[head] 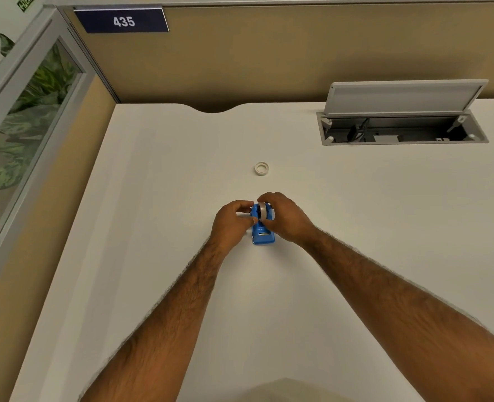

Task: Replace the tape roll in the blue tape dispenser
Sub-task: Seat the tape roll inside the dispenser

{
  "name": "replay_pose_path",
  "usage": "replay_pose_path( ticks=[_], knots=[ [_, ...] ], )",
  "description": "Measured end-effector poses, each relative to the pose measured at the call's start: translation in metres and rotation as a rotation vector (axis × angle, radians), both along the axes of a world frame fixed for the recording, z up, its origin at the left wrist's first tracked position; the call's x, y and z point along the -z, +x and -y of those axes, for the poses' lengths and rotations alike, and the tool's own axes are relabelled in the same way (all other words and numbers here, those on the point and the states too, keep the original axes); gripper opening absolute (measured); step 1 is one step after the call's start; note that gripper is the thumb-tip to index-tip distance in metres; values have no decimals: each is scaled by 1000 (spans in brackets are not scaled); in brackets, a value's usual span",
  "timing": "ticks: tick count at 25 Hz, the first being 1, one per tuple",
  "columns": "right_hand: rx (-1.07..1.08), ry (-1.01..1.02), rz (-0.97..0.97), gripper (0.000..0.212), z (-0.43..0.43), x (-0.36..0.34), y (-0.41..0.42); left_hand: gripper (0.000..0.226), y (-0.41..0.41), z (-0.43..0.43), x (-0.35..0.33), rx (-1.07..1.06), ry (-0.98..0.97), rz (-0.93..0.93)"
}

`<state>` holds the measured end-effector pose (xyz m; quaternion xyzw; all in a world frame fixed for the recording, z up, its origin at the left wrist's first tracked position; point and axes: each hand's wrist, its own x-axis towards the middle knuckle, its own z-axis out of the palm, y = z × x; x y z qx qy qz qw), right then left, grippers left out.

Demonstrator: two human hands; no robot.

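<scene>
A small blue tape dispenser [263, 237] stands on the white desk [182, 184], its cutter end toward me. A tape roll [263, 212] sits upright in its far end, on a dark hub. My left hand [230, 224] pinches the dispenser's left side. My right hand [283, 216] curls over the roll from the right, fingers on it. A second, thin whitish ring of tape [261, 168] lies flat on the desk beyond the hands, untouched.
An open cable hatch [402, 129] with its lid raised is set into the desk at the back right. Tan partition walls [269, 59] close the back and left. A glass panel [22, 126] with plants behind stands on the left.
</scene>
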<state>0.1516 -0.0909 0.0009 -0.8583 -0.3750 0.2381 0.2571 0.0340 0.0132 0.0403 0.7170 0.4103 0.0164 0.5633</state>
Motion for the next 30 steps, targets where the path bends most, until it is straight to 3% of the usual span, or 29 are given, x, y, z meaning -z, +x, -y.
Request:
replay_pose_path(
  ticks=[13,21,26,30],
  knots=[
    [-39,15,-3,52,4,2,-1,50,-1,1,3,16,10,-1],
    [-5,57,-79,66,10,1,-1,53,2,1,8,42,28,32],
    [188,173,-129,29,12,-4,0,52,4,0,21,123,118,54],
    [201,157,-145,25,9,-5,-2,48,5,0,31,119,159,89]
  ],
)
